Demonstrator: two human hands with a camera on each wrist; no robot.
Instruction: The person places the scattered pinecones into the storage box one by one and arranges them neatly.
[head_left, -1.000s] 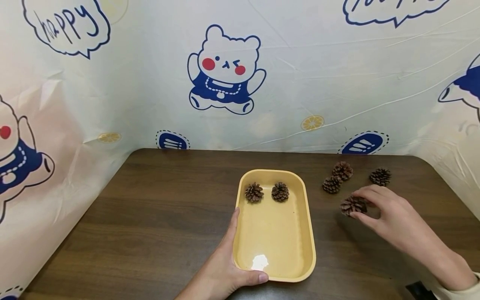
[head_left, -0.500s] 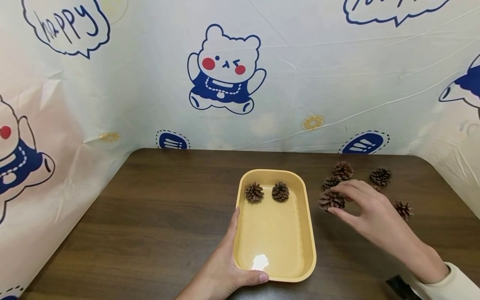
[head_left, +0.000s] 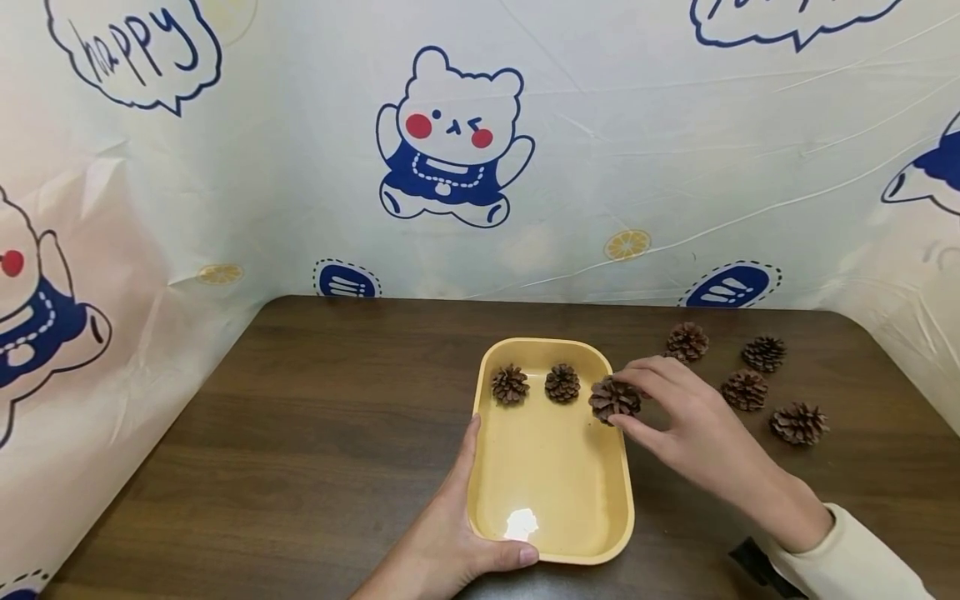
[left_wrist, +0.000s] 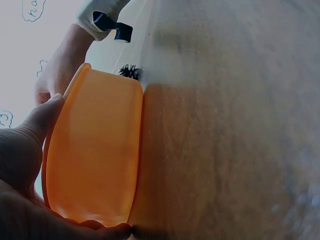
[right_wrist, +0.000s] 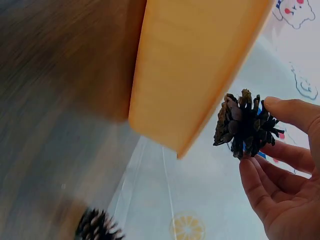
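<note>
My right hand [head_left: 697, 425] pinches a brown pine cone [head_left: 615, 400] between thumb and fingers, over the right rim of a yellow tray [head_left: 547, 483]. In the right wrist view, the held pine cone [right_wrist: 245, 124] is beside the tray's wall [right_wrist: 195, 65], above the rim. My left hand [head_left: 450, 525] grips the tray's near left corner, thumb along the near rim. The left wrist view has the thumb [left_wrist: 42, 117] at the rim and fingers under the tray's lower end. Inside the tray, a left pine cone [head_left: 510, 385] and a right pine cone [head_left: 562, 383] sit near the far end.
Several loose pine cones lie on the dark wooden table [head_left: 300, 433] right of the tray, among them a near pine cone [head_left: 800, 423] and a far pine cone [head_left: 687, 342]. One is mostly hidden behind my right hand. A printed curtain [head_left: 300, 150] stands behind the table.
My right hand has carried the pine cone leftward from the group on the table to the tray's right rim. The left hand and the tray have stayed put.
</note>
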